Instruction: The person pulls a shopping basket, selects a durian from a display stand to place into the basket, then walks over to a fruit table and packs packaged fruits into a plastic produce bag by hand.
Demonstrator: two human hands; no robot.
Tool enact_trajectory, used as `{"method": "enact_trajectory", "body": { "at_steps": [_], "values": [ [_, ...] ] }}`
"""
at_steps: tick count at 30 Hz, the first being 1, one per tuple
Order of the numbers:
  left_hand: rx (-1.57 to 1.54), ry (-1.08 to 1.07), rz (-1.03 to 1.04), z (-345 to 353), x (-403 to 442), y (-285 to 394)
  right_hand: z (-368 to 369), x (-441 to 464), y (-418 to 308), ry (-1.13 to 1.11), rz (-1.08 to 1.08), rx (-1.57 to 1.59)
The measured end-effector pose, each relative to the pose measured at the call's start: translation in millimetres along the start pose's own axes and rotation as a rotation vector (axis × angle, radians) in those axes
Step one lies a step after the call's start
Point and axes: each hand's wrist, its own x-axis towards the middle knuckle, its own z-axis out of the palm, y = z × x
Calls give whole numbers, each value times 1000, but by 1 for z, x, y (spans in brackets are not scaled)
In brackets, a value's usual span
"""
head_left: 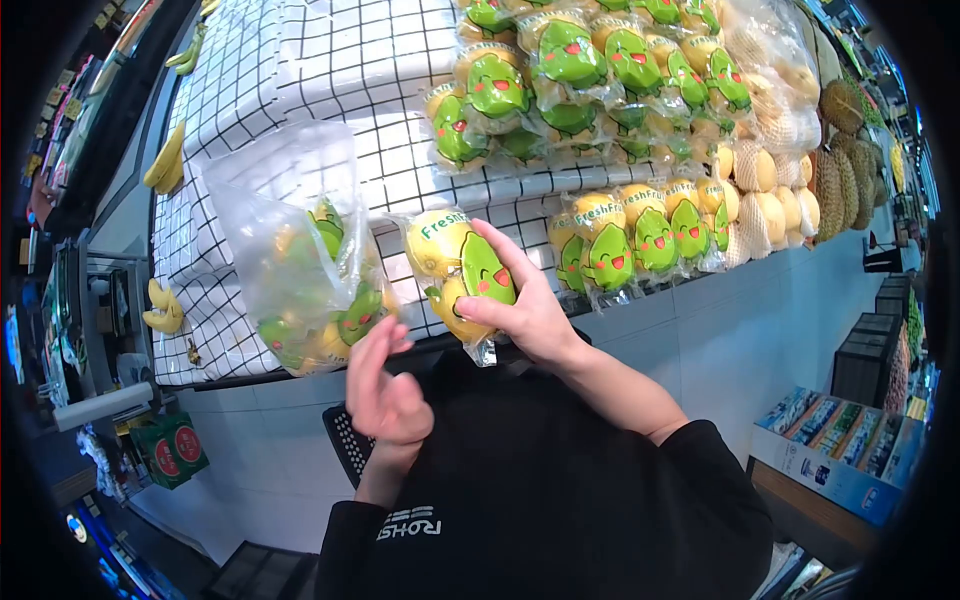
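My right hand (530,320) grips a clear printed bag of yellow fruit (440,248), marked with "Fresh" lettering and a smiling green cartoon. The thumb lies across the front of the bag, and the fingers wrap its far right side. Left of it, a large clear plastic bag (290,250) rests on the checkered cloth (400,160), with several similar fruit bags inside. Close to that bag's lower right edge is my left hand (388,390), its fingers loosely bent and apart with nothing in them. I cannot tell whether it touches the plastic.
Several printed fruit bags (610,245) line the front right of the stand, with more stacked behind. Net-wrapped yellow fruit (768,215) and durians (845,185) sit farther right. Bananas (165,305) lie along the left edge. A red-and-green box (175,448) stands on the floor.
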Motion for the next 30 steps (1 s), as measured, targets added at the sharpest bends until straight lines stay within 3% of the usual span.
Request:
{"method": "enact_trajectory", "body": {
  "at_steps": [2, 4, 6, 8, 10, 12, 22, 24, 30],
  "values": [
    [-143, -30, -318, 36, 7, -2, -9, -13, 7, 27, 35, 20],
    [-348, 8, -544, 50, 6, -19, -23, -19, 26, 74, -112, -304],
    [-505, 90, -718, 59, 12, -29, -31, -25, 29, 117, -120, -391],
    [-584, 15, -764, 69, 22, -36, -33, -28, 26, 128, -252, -704],
    [-660, -55, -807, 77, 25, -41, -38, -31, 29, 101, -217, -666],
    [-639, -80, -919, 86, 24, -48, -46, -34, 34, 18, -268, -875],
    [-609, -97, -864, 143, 26, -83, -77, -43, 30, 63, -302, -1286],
    [-477, -161, -786, 150, 25, -94, -80, -43, 30, 17, -398, -1407],
    [-317, -157, -785, 158, 25, -102, -81, -43, 31, -55, -329, -1579]
  ]
}}
